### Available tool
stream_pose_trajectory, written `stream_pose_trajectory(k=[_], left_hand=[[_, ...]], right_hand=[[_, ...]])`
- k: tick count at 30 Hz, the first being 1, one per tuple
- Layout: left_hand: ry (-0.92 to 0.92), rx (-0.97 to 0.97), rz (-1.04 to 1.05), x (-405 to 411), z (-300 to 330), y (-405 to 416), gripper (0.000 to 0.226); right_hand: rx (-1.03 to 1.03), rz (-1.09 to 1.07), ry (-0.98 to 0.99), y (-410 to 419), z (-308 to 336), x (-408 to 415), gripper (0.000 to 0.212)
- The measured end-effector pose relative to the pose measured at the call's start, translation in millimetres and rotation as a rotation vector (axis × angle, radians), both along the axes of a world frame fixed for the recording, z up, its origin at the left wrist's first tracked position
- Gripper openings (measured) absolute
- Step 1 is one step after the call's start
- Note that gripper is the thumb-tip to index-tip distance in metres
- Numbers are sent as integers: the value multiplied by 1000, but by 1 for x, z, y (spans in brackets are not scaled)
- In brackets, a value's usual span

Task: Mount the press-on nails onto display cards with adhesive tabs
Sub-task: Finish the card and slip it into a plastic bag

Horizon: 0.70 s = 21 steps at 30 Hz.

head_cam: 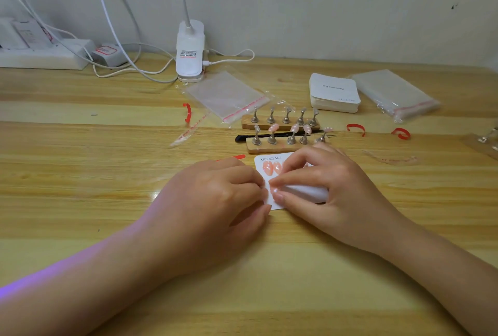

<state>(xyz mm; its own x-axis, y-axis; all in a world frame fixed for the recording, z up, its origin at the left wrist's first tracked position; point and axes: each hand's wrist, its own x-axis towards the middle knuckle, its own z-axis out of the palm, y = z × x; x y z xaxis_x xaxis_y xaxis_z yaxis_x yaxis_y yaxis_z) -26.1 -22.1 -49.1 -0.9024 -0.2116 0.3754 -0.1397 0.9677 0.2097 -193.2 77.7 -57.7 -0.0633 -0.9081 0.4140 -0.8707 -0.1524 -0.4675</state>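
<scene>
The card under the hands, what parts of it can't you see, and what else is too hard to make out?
- Head view: the display card is mostly covered by the right hand and the left hand; only two mounted nails show clearly.
- What the right fingers pinch is hidden or blurred.
- Print on the card stack is too small to read.
- A metal thing is cut off by the right edge.

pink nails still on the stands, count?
4, all on the near wooden stand: nails at and. Its leftmost post and the far stand look bare.
</scene>
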Motion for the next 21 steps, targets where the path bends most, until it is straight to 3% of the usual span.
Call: stream_pose_trajectory(k=[15,21], left_hand=[[8,25,8,1,2,2,24],[-22,12,14,1,2,2,23]], right_hand=[[5,0,-30,2,-1,0,14],[16,-39,46,1,2,1,15]])
